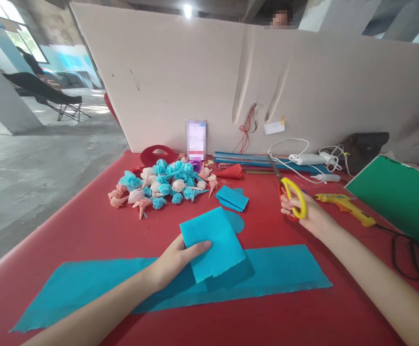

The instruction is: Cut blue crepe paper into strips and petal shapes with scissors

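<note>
My left hand [182, 254] grips a folded square of blue crepe paper [216, 245], thumb on top and the other fingers hidden beneath. Under it, a long blue paper strip [277, 266] lies across the table. In my right hand [310, 216] is a pair of scissors [295, 199] with yellow and red handles, its blades pointing away from me and up. A rounded blue paper piece [235, 222] shows just behind the held square. Farther back lies another folded blue paper piece [233, 198].
Paper flowers [164, 187] in blue, pink and white are heaped at the back left of the red table [122, 240]. A phone [196, 140] leans on the white panel [180, 72]. A yellow glue gun [346, 206], white cables and a green board [400, 202] lie right.
</note>
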`<state>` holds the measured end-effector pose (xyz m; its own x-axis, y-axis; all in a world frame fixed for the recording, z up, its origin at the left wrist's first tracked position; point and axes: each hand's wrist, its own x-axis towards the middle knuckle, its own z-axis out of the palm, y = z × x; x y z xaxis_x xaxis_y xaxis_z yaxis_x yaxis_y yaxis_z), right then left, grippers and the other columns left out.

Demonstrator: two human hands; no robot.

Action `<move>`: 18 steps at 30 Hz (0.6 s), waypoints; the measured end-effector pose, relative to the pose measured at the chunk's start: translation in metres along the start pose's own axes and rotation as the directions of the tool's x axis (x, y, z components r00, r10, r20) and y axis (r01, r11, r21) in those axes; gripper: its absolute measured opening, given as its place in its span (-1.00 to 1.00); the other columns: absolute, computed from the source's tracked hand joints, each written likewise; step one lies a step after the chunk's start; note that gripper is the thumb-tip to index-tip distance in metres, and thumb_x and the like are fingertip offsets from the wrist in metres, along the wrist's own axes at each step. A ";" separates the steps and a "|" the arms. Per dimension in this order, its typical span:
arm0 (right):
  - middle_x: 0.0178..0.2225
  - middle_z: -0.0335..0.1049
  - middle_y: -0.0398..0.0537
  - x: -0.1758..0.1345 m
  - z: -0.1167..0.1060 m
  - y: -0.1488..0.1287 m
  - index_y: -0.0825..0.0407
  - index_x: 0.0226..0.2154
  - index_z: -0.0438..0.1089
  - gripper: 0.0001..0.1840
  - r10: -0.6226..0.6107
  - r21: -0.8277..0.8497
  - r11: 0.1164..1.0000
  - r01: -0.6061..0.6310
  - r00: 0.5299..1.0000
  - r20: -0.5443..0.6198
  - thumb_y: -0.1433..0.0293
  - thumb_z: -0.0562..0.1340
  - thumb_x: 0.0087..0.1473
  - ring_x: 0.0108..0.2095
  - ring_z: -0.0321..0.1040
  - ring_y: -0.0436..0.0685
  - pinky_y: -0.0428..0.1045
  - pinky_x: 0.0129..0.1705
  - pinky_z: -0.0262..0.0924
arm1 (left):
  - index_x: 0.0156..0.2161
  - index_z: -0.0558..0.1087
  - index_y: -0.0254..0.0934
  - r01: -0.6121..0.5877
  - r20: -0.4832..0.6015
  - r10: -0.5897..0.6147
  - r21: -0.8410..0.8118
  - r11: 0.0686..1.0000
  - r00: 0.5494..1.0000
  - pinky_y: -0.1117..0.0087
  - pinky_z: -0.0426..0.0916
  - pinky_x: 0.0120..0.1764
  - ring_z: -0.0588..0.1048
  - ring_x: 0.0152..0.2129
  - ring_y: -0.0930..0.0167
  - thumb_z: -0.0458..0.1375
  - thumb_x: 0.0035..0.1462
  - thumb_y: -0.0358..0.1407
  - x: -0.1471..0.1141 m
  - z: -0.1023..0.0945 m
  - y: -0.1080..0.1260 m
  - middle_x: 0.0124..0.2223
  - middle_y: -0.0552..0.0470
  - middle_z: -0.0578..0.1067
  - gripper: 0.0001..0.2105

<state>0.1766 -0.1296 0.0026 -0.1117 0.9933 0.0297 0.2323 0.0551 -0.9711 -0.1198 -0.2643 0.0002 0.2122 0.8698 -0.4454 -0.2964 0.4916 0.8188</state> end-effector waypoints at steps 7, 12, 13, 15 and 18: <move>-0.66 0.14 -0.26 -0.046 0.022 -0.033 -0.02 -0.53 0.16 -0.79 0.018 0.317 0.944 -0.092 0.973 0.230 0.28 0.20 -0.01 -0.70 0.01 -0.07 -0.08 -0.63 0.01 | -0.05 0.44 -0.26 -0.058 -0.060 0.058 -0.004 0.998 0.996 0.20 0.45 -0.12 0.57 -0.23 0.19 0.34 -0.05 -0.23 0.000 0.005 0.010 -0.11 -0.14 0.56 -0.58; -0.57 0.36 -0.15 -0.071 0.044 -0.048 -0.06 -0.36 0.33 -0.86 -0.001 0.478 0.849 -0.225 0.904 0.428 0.41 0.16 -0.08 -0.56 0.26 0.04 -0.05 -0.48 0.21 | -0.05 0.43 -0.25 -0.309 -0.202 0.283 -0.114 0.944 0.938 0.38 0.47 -0.23 0.57 -0.34 0.35 0.27 0.03 -0.34 0.010 0.010 0.035 -0.18 -0.02 0.58 -0.67; -0.51 0.41 -0.11 -0.076 0.049 -0.050 -0.07 -0.31 0.34 -0.76 -0.024 0.509 0.820 -0.261 0.873 0.487 0.44 0.15 -0.14 -0.51 0.31 0.07 -0.03 -0.43 0.25 | -0.11 0.45 -0.28 -0.351 -0.231 0.313 -0.149 0.924 0.921 0.43 0.47 -0.31 0.56 -0.42 0.39 0.25 0.04 -0.37 0.014 0.011 0.039 -0.25 0.00 0.58 -0.74; -0.30 0.49 -0.03 -0.086 0.061 -0.051 -0.08 -0.17 0.33 -0.51 -0.088 0.561 0.765 -0.317 0.811 0.578 0.47 0.12 -0.27 -0.29 0.40 0.13 0.03 -0.25 0.29 | -0.24 0.45 -0.33 -0.399 -0.270 0.342 -0.196 0.896 0.900 0.50 0.43 -0.45 0.51 -0.54 0.46 0.23 0.04 -0.40 0.023 0.011 0.046 -0.38 0.04 0.56 -0.87; -0.15 0.48 -0.02 -0.099 0.077 -0.045 -0.14 -0.06 0.26 -0.32 -0.152 0.596 0.691 -0.409 0.724 0.673 0.45 0.09 -0.38 -0.15 0.40 0.18 0.11 -0.20 0.31 | -0.36 0.42 -0.32 -0.457 -0.311 0.382 -0.220 0.862 0.870 0.55 0.38 -0.52 0.45 -0.60 0.52 0.24 0.03 -0.39 0.035 0.010 0.049 -0.46 0.10 0.51 -0.92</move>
<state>0.1030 -0.2379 0.0249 -0.7663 0.6424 0.0096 -0.3694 -0.4283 -0.8247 -0.1173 -0.2096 0.0286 -0.2180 0.9577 -0.1878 -0.5572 0.0358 0.8296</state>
